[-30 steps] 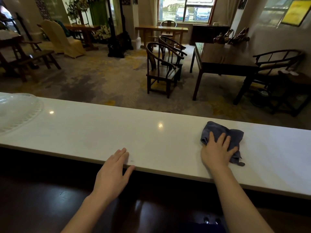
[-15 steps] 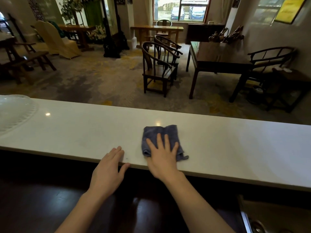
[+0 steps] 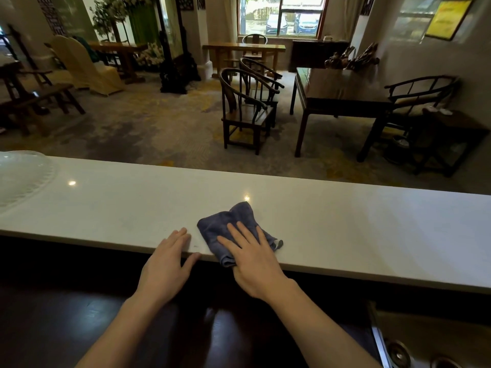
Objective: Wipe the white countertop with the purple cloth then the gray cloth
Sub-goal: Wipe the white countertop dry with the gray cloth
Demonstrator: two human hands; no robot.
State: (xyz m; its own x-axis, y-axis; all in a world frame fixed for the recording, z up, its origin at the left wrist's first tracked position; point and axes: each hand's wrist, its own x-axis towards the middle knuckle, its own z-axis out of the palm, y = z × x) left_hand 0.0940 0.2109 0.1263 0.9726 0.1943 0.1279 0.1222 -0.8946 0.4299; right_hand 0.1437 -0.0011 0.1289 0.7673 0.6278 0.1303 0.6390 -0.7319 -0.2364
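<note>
A folded purple-blue cloth (image 3: 225, 224) lies on the long white countertop (image 3: 358, 229), near its front edge. My right hand (image 3: 252, 258) presses flat on the cloth with fingers spread, covering its near right part. My left hand (image 3: 166, 264) rests flat on the countertop's front edge just left of the cloth, holding nothing. No gray cloth is in view.
A clear domed lid or dish (image 3: 21, 173) sits at the countertop's far left end. Below the counter is a dark lower surface (image 3: 66, 314), with a metal sink edge (image 3: 398, 351) at bottom right. Beyond the counter are wooden chairs and tables.
My right hand has slid the cloth leftward along the countertop, from the right side to just beside my left hand, and pulled it toward the front edge. My left hand stayed put.
</note>
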